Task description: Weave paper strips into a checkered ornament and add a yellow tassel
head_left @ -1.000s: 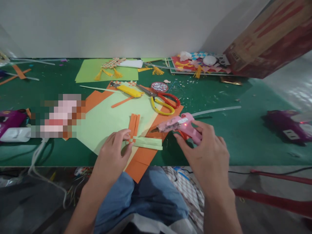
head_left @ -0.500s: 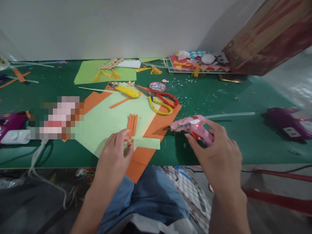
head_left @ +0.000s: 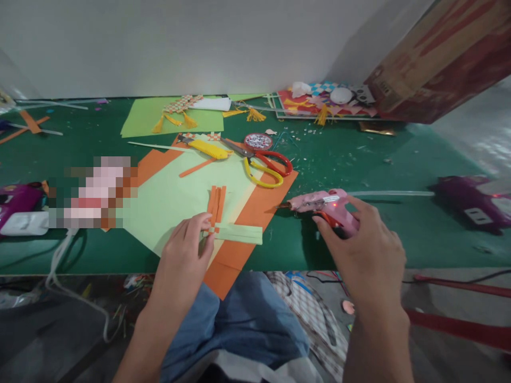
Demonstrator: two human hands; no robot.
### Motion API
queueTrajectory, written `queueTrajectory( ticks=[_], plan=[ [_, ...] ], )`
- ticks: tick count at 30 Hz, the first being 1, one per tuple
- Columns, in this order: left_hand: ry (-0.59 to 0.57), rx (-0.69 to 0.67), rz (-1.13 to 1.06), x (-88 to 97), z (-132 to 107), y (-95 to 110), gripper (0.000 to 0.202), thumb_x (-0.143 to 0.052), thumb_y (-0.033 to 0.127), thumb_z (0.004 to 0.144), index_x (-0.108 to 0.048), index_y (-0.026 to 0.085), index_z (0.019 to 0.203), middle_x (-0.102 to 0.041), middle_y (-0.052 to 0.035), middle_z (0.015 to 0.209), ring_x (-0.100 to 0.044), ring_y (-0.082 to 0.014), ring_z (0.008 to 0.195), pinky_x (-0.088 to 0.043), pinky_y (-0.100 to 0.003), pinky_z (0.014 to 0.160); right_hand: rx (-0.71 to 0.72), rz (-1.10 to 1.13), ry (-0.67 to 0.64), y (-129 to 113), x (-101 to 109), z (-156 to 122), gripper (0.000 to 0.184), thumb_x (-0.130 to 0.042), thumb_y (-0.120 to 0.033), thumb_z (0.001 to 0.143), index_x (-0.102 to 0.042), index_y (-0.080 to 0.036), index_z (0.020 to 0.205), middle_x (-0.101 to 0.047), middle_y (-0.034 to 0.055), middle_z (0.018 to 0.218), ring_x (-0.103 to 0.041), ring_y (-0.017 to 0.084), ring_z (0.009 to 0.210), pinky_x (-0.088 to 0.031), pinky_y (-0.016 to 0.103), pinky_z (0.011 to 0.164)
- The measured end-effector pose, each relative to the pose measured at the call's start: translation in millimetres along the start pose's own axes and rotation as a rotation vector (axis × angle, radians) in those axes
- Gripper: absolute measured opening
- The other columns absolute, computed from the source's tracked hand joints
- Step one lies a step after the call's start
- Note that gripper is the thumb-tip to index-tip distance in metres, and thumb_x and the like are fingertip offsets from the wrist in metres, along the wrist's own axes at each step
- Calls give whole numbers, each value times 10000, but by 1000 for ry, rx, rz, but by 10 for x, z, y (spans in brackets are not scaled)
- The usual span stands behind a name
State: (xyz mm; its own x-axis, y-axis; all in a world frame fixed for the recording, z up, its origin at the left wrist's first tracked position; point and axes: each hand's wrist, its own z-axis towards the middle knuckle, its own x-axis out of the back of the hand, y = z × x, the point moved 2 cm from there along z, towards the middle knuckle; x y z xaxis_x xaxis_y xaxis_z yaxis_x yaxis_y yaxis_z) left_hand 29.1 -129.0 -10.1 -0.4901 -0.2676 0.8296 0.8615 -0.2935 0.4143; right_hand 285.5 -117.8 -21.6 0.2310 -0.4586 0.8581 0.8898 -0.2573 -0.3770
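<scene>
Between the thumb and fingers of my left hand is a small piece of woven paper strips, its orange ends pointing away from me and its pale green ends to the right. It is held over stacked sheets of pale green paper and orange paper. On the right, my right hand grips a pink hot glue gun by its handle. The nozzle points left, apart from the woven strips. A small red light glows on the gun, and a clear glue stick sticks out behind it.
Scissors with red and yellow handles and a yellow utility knife lie on the paper's far part. A round dish sits beside them. Purple glue guns rest at the far left and right. A box leans at back right.
My right hand has moved the glue gun a little to the right, farther from the woven strips. My left hand has stayed nearly in place, still holding them.
</scene>
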Motion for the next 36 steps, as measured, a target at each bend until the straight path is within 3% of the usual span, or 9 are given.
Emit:
queueTrajectory(
  ticks=[4, 10, 14, 17, 22, 28, 36],
  plan=[
    [-10, 7, 7, 3, 7, 14, 234, -546, 137, 844, -506, 207, 1064, -663, -30, 903, -658, -188, 873, -535, -318, 744, -11, -53, 39, 17, -23, 23, 557, -466, -547, 788, -572, -141, 1155, -669, 175, 948, -604, 306, 832, -445, 457, 758],
    [-1, -12, 41, 5, 12, 37, 311, -633, 138, 794, -499, 195, 1068, -660, -28, 880, -655, -190, 850, -532, -311, 730, 125, -76, 112, 52, -115, 26, 721, -317, -656, 838, -594, -67, 1150, -648, 202, 910, -548, 289, 822, -442, 450, 777],
    [-15, -11, 64, 8, 18, 43, 357, -667, 147, 768, -503, 182, 1083, -666, -41, 894, -651, -203, 871, -532, -318, 738, 176, -63, 214, 68, -91, 16, 717, -381, -660, 835, -597, -56, 1156, -642, 201, 893, -553, 293, 848, -444, 470, 791],
    [1, 1, 41, 11, 17, 39, 272, -618, 173, 807, -515, 188, 1059, -671, -41, 892, -655, -204, 867, -532, -325, 734, 239, -37, 308, -10, -1, -37, 586, -469, -556, 856, -620, -55, 1119, -639, 213, 930, -565, 315, 912, -439, 492, 827],
    [-4, 11, 59, 7, 26, 55, 307, -636, 140, 784, -525, 198, 1065, -673, -28, 870, -652, -201, 850, -530, -321, 733, 443, 129, 225, -355, 59, -228, 249, -534, -314, 876, -626, -163, 1052, -640, 124, 939, -561, 264, 918, -462, 449, 822],
    [-52, 60, 34, 28, 44, 42, 294, -624, 199, 817, -532, 212, 1096, -676, -27, 872, -651, -203, 859, -525, -328, 745, 601, 289, 112, -659, -30, -432, 187, -546, -172, 853, -588, -198, 1034, -618, 102, 959, -545, 247, 973, -471, 455, 853],
    [-50, 56, 62, 26, 42, 48, 315, -637, 168, 798, -554, 188, 1101, -673, -32, 853, -643, -210, 836, -522, -330, 725, 605, 327, 159, -611, -26, -484, 187, -577, -121, 831, -586, -201, 1000, -626, 83, 917, -563, 226, 929, -489, 417, 831]
  ],
)
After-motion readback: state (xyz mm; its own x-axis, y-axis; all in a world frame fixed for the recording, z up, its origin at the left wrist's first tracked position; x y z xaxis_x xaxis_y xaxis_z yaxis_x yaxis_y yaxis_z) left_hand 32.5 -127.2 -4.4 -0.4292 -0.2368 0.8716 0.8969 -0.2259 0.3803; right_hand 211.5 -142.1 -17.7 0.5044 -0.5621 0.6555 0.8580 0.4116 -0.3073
